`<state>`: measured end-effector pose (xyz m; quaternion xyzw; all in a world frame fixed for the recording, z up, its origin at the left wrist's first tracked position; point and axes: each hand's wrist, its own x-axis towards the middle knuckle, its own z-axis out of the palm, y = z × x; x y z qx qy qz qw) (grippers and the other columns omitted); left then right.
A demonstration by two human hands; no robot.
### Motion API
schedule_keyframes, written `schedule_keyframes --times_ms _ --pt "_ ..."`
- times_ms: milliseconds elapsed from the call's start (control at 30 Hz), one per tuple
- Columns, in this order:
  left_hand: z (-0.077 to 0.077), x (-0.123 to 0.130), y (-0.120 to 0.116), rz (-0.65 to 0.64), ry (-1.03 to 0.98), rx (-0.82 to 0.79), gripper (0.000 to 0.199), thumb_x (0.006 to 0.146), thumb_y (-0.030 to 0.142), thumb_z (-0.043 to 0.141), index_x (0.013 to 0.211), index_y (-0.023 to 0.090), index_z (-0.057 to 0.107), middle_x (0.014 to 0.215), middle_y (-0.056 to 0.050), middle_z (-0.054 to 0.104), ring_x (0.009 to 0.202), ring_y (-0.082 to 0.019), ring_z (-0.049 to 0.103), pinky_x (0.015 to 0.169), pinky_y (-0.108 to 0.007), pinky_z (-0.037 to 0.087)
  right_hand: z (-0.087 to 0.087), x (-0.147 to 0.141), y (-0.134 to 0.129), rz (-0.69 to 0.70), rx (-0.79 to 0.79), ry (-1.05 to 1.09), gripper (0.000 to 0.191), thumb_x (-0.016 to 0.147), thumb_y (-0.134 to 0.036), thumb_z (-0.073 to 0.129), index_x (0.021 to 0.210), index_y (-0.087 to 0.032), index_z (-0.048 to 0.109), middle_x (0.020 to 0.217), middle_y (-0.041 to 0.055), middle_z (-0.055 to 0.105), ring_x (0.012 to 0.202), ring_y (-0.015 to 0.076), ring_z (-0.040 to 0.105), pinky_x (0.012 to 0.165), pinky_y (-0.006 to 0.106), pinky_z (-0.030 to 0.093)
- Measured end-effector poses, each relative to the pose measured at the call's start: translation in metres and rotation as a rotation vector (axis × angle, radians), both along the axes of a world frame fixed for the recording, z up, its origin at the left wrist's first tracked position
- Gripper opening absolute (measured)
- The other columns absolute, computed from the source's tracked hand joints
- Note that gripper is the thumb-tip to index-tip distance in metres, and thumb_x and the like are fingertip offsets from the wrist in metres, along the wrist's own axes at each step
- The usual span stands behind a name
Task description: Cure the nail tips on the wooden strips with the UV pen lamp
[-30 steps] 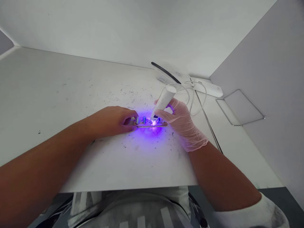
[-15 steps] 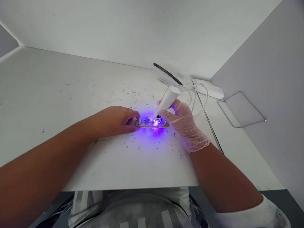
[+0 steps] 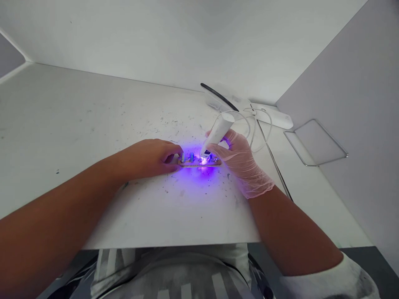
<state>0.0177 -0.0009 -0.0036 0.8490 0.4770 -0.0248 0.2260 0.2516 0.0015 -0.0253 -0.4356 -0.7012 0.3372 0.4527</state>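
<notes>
My bare left hand (image 3: 151, 158) pinches the left end of a narrow wooden strip (image 3: 196, 165) lying on the white table. Several small glossy blue-green pieces (image 3: 192, 156) that look like nail tips stand in a row on the strip. My right hand (image 3: 245, 164), in a thin pinkish see-through glove, is closed around a white handheld UV lamp (image 3: 220, 128). The lamp is tilted with its lower end just over the strip's right half, and violet light spreads over the strip and table there. Glare and the lamp hide some of the pieces on that side.
A white cable (image 3: 268, 120) loops behind my right hand. At the back lie a dark curved bar (image 3: 220, 96) and a long white power strip or box (image 3: 276, 116). A wire frame (image 3: 316, 143) stands at the right wall. Dark specks dot the white table (image 3: 93, 112).
Almost nothing differs. The whole view has shifted very slightly; both hands, the lamp and the strip keep their places relative to each other, and the violet light stays on.
</notes>
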Motion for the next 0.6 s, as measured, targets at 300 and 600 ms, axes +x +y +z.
schedule_keyframes --times_ms 300,600 --pt "-0.0017 -0.0008 0.0005 0.011 0.007 0.005 0.019 0.08 0.042 0.056 0.08 0.024 0.062 0.07 0.002 0.063 0.058 -0.012 0.05 0.052 -0.026 0.029 0.0005 0.0001 0.0 0.001 -0.01 -0.031 0.014 0.075 -0.031 0.069 0.085 -0.022 0.068 0.083 -0.0012 0.062 0.077 0.0135 0.059 0.069 0.031 0.049" --pt "0.0004 -0.0001 -0.0008 0.014 0.02 0.014 0.019 0.08 0.042 0.055 0.08 0.023 0.06 0.07 0.003 0.063 0.058 -0.011 0.051 0.051 -0.025 0.03 0.0015 0.0004 -0.0008 0.004 -0.022 -0.024 0.013 0.075 -0.03 0.07 0.086 -0.022 0.068 0.083 -0.0013 0.062 0.076 0.0134 0.059 0.069 0.032 0.049"
